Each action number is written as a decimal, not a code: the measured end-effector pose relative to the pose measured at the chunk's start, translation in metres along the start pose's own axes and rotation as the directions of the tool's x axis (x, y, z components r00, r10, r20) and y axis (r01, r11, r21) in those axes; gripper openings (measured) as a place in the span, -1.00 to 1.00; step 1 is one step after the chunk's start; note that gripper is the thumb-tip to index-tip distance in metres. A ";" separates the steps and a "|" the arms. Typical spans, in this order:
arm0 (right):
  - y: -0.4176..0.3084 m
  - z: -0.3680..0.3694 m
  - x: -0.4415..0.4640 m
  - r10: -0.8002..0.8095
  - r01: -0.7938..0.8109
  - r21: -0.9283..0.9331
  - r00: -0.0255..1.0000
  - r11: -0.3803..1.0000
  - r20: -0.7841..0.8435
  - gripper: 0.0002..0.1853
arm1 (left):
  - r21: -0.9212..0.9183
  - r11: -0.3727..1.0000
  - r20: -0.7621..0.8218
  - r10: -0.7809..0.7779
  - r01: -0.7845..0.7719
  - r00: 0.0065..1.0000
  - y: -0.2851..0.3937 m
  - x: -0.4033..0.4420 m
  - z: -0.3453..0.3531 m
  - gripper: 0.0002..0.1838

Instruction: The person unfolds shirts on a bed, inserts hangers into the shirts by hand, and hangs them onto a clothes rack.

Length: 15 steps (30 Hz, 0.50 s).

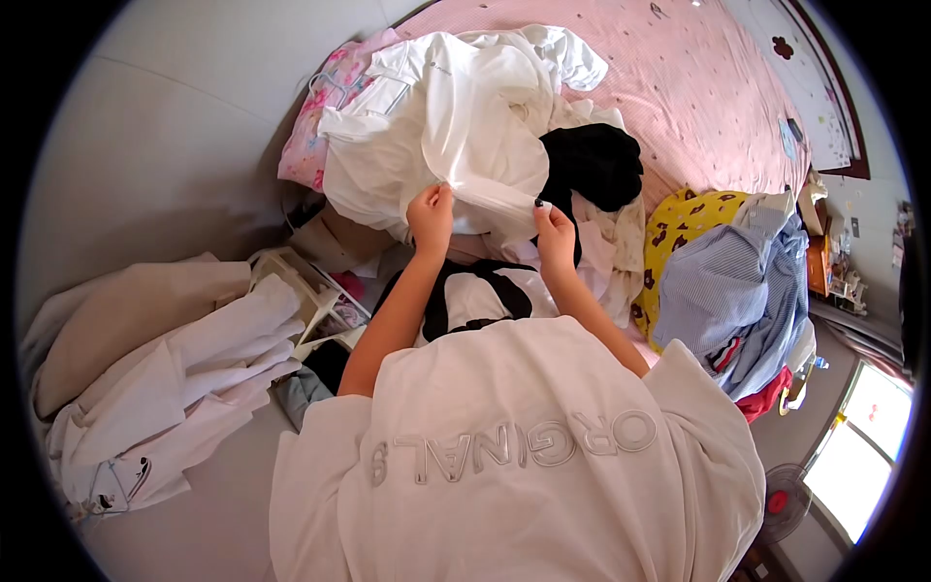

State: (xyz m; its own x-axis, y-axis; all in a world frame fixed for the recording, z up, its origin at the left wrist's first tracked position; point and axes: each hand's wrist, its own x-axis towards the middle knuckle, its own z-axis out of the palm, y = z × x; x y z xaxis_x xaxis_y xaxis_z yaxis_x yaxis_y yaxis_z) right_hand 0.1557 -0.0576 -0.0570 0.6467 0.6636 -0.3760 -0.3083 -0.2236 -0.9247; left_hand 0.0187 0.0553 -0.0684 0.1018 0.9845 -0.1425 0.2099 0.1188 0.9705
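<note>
- The white garment (pixel 495 107) lies at 12 o'clock from the middle of the view, in loose folds on the pink bed cover (pixel 689 87).
- The left hand (pixel 432 215) is closed, with its fingers curled, and pinches the near edge of this garment.
- The right hand (pixel 556 231) is nearly closed; its thumb and fingers grip the same edge, and the cloth is stretched between both hands.
- The black cloth (pixel 601 170) lies between 1 and 2 o'clock, touching the white garment.
- Between 2 and 3 o'clock is the yellow cloth (pixel 684 213) with brown pattern; the blue striped shirt (pixel 718 276) lies partly over it, at 3 o'clock.
- The pale clothes (pixel 165 339) are near 9 o'clock, well apart from the hands.
</note>
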 end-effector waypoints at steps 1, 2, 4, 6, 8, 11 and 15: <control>-0.008 0.003 -0.004 -0.055 0.055 -0.036 0.998 0.998 -0.004 -0.74 | 0.050 0.999 0.003 -0.017 0.016 1.000 0.000 0.000 -0.001 -0.71; -0.015 0.007 -0.010 -0.074 0.072 -0.121 0.997 0.990 -0.016 -0.71 | 0.036 0.999 -0.034 -0.020 0.021 0.999 0.000 0.001 0.001 -0.71; -0.025 0.015 -0.023 -0.097 0.090 -0.114 0.994 0.989 -0.057 -0.71 | 0.011 1.000 -0.110 -0.028 0.029 0.994 0.001 0.004 0.006 -0.71; -0.029 0.016 -0.028 -0.105 0.104 -0.027 0.993 0.994 -0.056 -0.71 | -0.143 0.980 -0.102 -0.152 0.137 0.983 -0.002 0.011 0.013 -0.75; -0.028 0.013 -0.028 -0.073 0.074 0.015 0.994 0.997 -0.076 -0.72 | -0.286 0.936 -0.105 -0.243 0.205 0.964 -0.006 0.011 0.019 -0.78; -0.029 0.013 -0.030 -0.063 0.068 0.053 0.993 0.996 -0.102 -0.73 | -0.438 0.863 -0.100 -0.325 0.252 0.940 0.009 0.011 0.024 -0.84; -0.030 0.009 -0.031 -0.070 0.079 0.059 0.989 0.995 -0.128 -0.74 | -0.424 0.875 -0.025 -0.268 0.232 0.963 0.015 0.011 0.022 -0.86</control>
State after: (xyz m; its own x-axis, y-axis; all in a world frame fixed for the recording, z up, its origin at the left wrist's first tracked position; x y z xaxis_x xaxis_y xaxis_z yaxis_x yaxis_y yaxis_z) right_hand 0.1387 -0.0651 -0.0169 0.7507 0.5810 -0.3145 -0.2973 -0.1280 -0.9462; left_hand 0.0446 0.0656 -0.0594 0.0175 0.9197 -0.3923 -0.2049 0.3874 0.8989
